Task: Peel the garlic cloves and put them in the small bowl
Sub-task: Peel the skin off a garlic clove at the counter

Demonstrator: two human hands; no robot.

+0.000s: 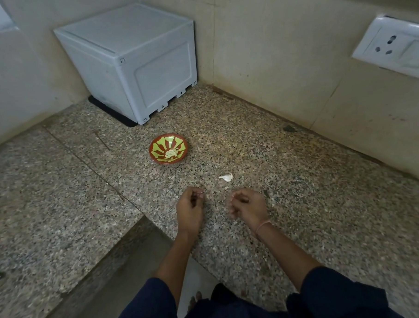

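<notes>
- One garlic clove [226,177], apparently unpeeled, lies alone on the speckled granite counter [301,203], its papery tip pointing toward nine o'clock and its fat end toward three, so the long axis runs roughly left to right.
- The small bowl [169,149], red-brown with a yellow-green sunburst, sits at about ten o'clock from that clove, well apart, with a pale heap in its bottom that looks like peeled cloves.
- The right hand [247,205] hovers just below the clove; from those fingers the clove lies at about eleven o'clock, near. Fingers are curled in loosely; whether they pinch a scrap of skin, I cannot tell.
- The left hand [190,207] is farther off; the clove sits at about one o'clock from it. Its fingertips are drawn together, thumb against forefinger, possibly on something tiny, too small to make out.
- My read: the right hand is the nearer one and should take it, closing across the short width.
- Back at twelve o'clock, a pale grey box [132,61] fills the corner.
</notes>
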